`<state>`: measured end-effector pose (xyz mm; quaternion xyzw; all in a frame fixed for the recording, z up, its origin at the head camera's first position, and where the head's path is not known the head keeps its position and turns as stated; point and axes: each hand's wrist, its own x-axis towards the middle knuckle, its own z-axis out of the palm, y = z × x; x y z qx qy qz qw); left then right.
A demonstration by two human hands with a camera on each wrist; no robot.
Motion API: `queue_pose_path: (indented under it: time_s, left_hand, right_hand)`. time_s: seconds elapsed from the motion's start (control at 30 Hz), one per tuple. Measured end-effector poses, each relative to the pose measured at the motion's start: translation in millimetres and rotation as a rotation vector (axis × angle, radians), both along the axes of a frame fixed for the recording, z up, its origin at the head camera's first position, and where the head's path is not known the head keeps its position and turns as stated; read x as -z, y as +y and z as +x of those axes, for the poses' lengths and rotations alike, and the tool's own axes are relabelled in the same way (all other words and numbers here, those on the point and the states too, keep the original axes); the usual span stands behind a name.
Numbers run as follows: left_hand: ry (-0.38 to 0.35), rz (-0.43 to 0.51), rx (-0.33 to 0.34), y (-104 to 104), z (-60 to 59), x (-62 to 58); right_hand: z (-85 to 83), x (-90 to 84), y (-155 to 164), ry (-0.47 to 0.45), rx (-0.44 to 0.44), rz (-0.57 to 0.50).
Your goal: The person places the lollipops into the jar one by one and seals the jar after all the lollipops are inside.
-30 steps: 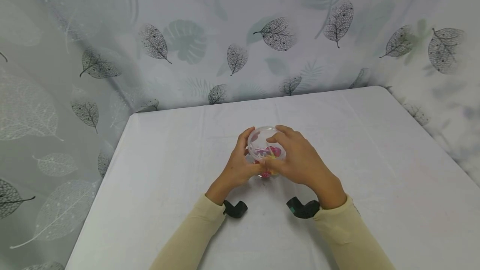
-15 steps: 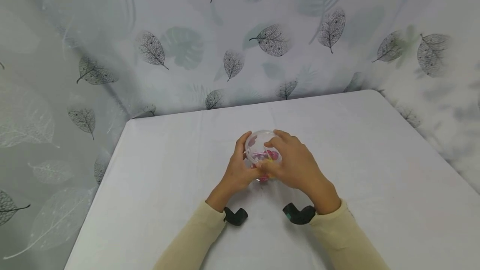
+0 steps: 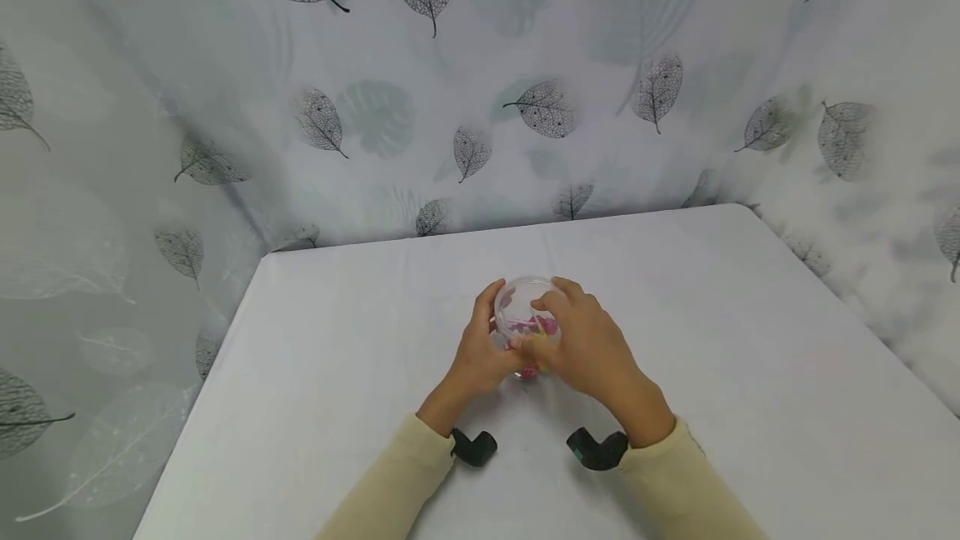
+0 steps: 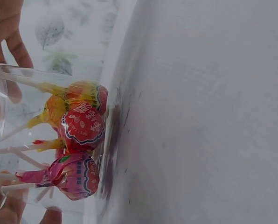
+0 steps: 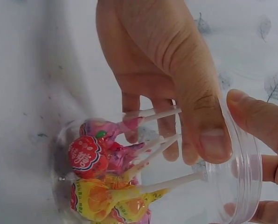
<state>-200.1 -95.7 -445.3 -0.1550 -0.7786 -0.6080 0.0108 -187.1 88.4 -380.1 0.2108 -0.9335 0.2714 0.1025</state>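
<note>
A small clear plastic jar (image 3: 522,312) stands on the white table (image 3: 337,357), filled with wrapped lollipops (image 3: 542,326) in pink, red and yellow. My left hand (image 3: 476,352) wraps its fingers round the jar's side. My right hand (image 3: 588,348) grips the clear lid from above. In the right wrist view the left hand (image 5: 162,60) holds the jar wall, the right thumb (image 5: 260,116) presses the lid rim (image 5: 244,177), and the lollipops (image 5: 90,156) point their white sticks toward the lid. The left wrist view shows the lollipops (image 4: 80,126) heaped at the jar's bottom.
A leaf-patterned curtain (image 3: 465,107) closes off the back and both sides of the table. Black wrist camera mounts (image 3: 474,446) (image 3: 596,448) sit under both cream sleeves. The table's left edge (image 3: 202,407) and right edge (image 3: 862,323) drop off to the curtain.
Both hands keep their hold on the jar and lid. The head view has tipped up, so the table and hands sit slightly lower in the picture.
</note>
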Motion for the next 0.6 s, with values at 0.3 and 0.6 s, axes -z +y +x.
queue_pose_path:
  time_s: [0.3,0.6]
  left_hand:
    - [-0.008,-0.156,0.037,-4,-11.8,7.1]
    - [-0.043,-0.34,0.048,-21,-6.2,-1.8]
  right_hand:
    - [-7.6,8.9,6,-0.053,-0.015,0.093]
    - [-14.4,13.8,27,-0.003,-0.032,0.244]
